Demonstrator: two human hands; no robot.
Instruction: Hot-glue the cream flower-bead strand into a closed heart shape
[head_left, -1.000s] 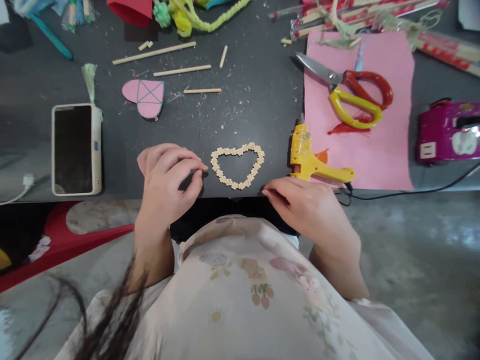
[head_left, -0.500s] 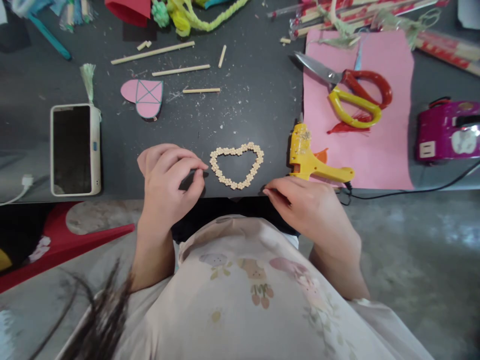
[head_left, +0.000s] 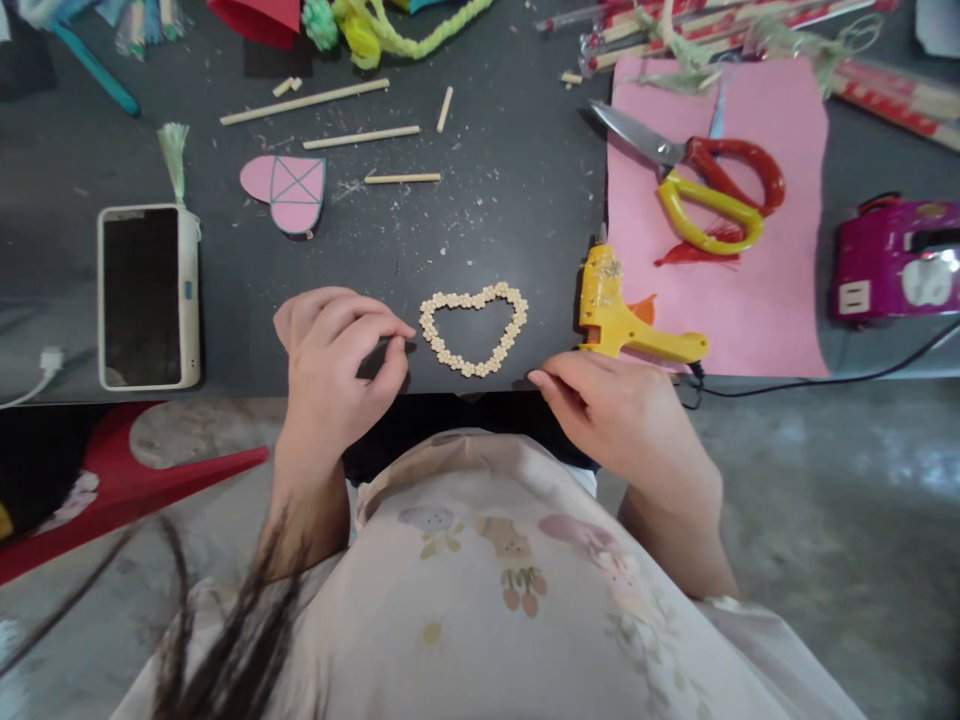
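Observation:
A heart-shaped ring of small pale wooden flower pieces (head_left: 442, 358) lies flat on the dark table, between my two hands. My left hand (head_left: 341, 365) rests just left of it, fingers loosely bent, thumb and forefinger slightly apart with nothing between them; the forefinger tip comes close to the ring without touching. At the table's front edge, right of the ring, my right hand (head_left: 619, 405) has thumb and forefinger drawn together, and nothing shows in them. A yellow glue gun (head_left: 602, 300) lies just beyond the right hand, its nozzle pointing away from me.
Red-and-yellow scissors (head_left: 679, 165) lie on pink sheet (head_left: 780, 320). Thin wooden sticks (head_left: 360, 138) and a pink heart-shaped piece (head_left: 296, 195) are farther back. A phone (head_left: 142, 300) lies left; a purple box (head_left: 896, 260) with a black cord stands right. Wrapped sticks (head_left: 697, 40) fill the back right.
The view has shifted very slightly. Both hands, the flower ring and the tools stay in practically the same places; only strands of hair at lower left have moved.

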